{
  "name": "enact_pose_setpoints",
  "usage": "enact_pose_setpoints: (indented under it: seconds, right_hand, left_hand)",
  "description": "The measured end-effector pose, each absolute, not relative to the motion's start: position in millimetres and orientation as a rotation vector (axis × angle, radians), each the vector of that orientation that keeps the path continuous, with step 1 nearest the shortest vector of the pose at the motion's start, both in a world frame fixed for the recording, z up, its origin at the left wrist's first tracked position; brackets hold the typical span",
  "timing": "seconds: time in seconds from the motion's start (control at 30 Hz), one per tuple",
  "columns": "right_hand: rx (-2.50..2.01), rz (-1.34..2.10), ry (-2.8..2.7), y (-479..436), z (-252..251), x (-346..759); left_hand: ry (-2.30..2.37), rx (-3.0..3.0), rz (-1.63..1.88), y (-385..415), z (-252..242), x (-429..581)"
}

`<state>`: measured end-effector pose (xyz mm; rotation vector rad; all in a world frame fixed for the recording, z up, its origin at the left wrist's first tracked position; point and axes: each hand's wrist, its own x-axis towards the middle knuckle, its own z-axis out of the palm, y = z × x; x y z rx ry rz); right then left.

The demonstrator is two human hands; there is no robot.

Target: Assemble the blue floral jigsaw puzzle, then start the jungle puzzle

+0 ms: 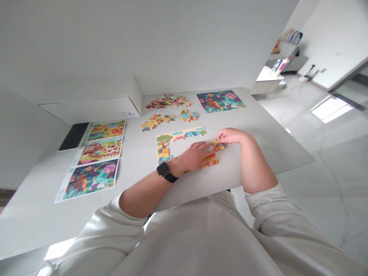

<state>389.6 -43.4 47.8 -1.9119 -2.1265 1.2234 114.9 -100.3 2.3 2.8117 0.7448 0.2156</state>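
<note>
The left hand (195, 156) lies flat, fingers lightly spread, on the white table (253, 153), inside the L-shaped, partly built jigsaw puzzle (181, 134) – its fingertips sit just beside orange pieces (211, 161), and a black smartwatch (164, 171) circles its wrist. The right hand (228, 135) pinches a yellow-and-orange piece (217, 145) near the puzzle's open side. Beyond the puzzle lie 3 heaps of loose pieces (168, 101) and a finished puzzle (220, 101); left of it, 3 printed picture sheets (92, 176).
</note>
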Motion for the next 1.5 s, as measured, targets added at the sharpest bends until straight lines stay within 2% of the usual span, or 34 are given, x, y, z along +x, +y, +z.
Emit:
enact_pose_setpoints:
  seconds: [0.6, 1.13, 1.5]
  right_hand:
    - [-2.003, 1.019, -2.212, -47, 50, 381]
    - [-2.099, 0.683, -2.293, -50, 52, 372]
    - [-2.016, 0.710, -2.281, -46, 56, 374]
  left_hand:
    - [0.772, 2.777, 0.242, -103, 0, 117]
    - [0.810, 2.760, 0.272, -107, 3, 119]
    - [0.776, 2.709, 0.449, -105, 12, 116]
